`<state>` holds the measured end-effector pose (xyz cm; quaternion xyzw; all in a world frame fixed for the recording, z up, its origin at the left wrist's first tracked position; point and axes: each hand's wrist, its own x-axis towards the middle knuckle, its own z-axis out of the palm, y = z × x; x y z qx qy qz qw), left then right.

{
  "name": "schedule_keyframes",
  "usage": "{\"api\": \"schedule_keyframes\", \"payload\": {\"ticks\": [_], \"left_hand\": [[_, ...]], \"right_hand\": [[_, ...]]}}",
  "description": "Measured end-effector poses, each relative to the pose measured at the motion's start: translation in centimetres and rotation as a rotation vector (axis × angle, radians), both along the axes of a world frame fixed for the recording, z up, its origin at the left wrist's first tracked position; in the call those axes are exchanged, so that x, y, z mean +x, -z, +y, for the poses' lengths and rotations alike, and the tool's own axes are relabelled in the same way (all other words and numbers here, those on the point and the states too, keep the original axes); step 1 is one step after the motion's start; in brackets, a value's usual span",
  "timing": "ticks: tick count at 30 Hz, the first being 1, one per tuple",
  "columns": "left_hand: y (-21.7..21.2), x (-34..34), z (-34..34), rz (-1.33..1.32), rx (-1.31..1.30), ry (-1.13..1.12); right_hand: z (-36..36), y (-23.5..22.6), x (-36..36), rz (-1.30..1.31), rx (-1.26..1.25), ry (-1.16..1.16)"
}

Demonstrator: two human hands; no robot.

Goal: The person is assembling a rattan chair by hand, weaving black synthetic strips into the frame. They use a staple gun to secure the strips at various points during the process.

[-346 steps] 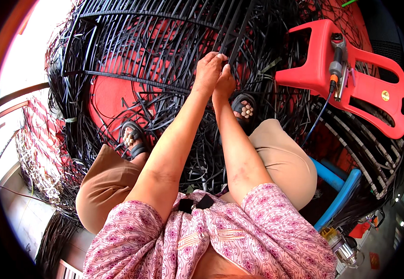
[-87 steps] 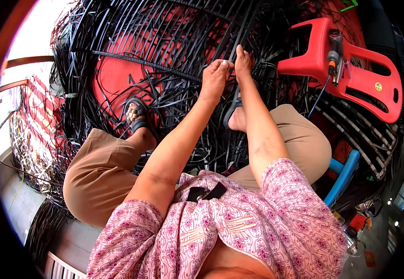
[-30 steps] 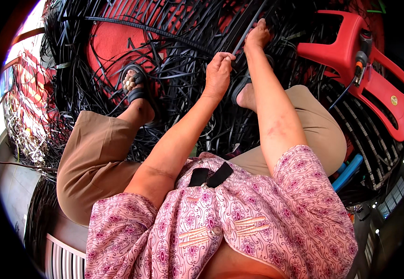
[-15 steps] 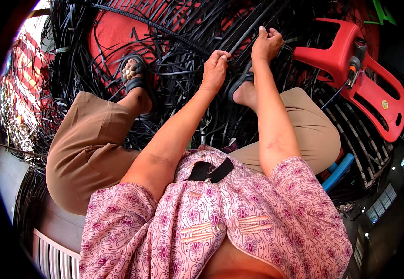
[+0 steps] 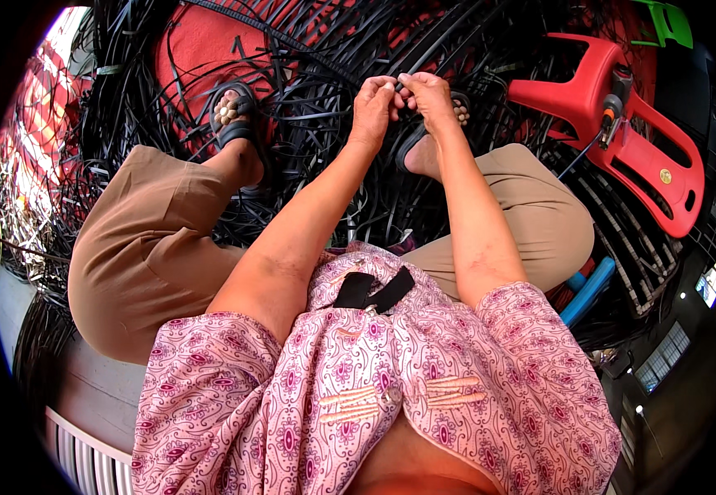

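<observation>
Right hand (image 5: 432, 101) has rejoined left hand (image 5: 373, 114), fingertips apparently pinching a black strip (image 5: 399, 86).

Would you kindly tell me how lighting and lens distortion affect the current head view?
Head view: glare bleaches the upper-left rim, while the lower-right background is dim; head view: fisheye blackens the corners; head view: dark tones merge many black strips, so what lies between the left hand and right hand is unclear.
</observation>
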<state>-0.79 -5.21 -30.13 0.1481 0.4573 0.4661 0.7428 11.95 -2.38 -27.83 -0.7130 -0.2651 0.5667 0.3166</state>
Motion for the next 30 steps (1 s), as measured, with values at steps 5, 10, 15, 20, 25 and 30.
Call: {"api": "schedule_keyframes", "payload": {"ticks": [5, 10, 15, 20, 25, 30], "left_hand": [[-0.3, -1.8, 0.2, 0.111, -0.232, -0.247], [1.3, -2.0, -2.3, 0.396, -0.319, -0.023], [-0.2, -1.4, -3.3, 0.277, -0.281, 0.087], [1.0, -0.3, -2.9, 0.291, -0.216, 0.062], [1.9, 0.2, -3.3, 0.230, -0.269, -0.040], [1.0, 0.7, -2.8, 0.263, -0.437, -0.102]], "right_hand": [[-0.1, 0.3, -0.1, -0.055, -0.011, -0.067], [0.0, 0.8, 0.2, -0.024, -0.039, -0.035], [0.1, 1.5, 0.1, -0.044, -0.005, -0.017], [0.1, 1.7, -0.1, -0.046, -0.009, -0.010], [0.0, 1.7, 0.0, -0.051, -0.006, -0.004], [0.1, 1.7, 0.1, -0.048, -0.034, -0.012]]}}
